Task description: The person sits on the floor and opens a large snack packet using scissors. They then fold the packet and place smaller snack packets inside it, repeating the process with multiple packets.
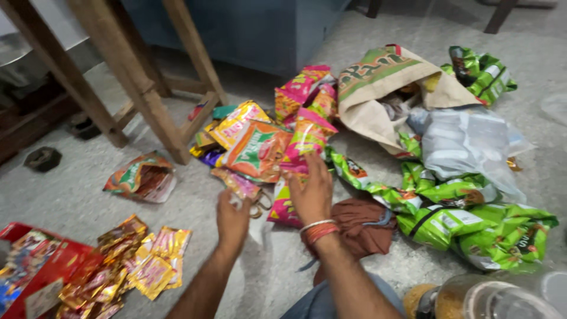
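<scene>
down at the bottom edge, your knee [331, 301] in blue cloth shows, with a glass jar [472, 298] just right of it. your left hand [232, 220] reaches forward over the grey floor [71, 201], fingers curled on a small pink sachet [239, 183]; how tight the grip is you cannot tell, since the back of the hand hides the fingertips. your right hand [311, 192], with red and white bangles [319, 230] at the wrist, lies palm down with fingers spread loosely on a pink packet [304, 142]. that packet's long axis runs away from you, its top end pointing to the far side and tilted a little right; its near end is under your palm. whether the fingers pinch it or only rest on it is hidden.

just right of that wrist sits a brown cloth [363, 224]. to your left lie gold sachets [142, 260] in a loose heap beside a red box [41, 272]. right of the cloth, strips of green packets [466, 218] spread across the floor.

farther out, an orange packet [257, 150] and a yellow one [236, 121] touch the pink packet's left side. a crumpled wrapper [142, 177] lies apart, near a wooden stool leg [142, 88]. beyond the green strips are a clear plastic bag [466, 142] and an open tan sack [384, 82].
</scene>
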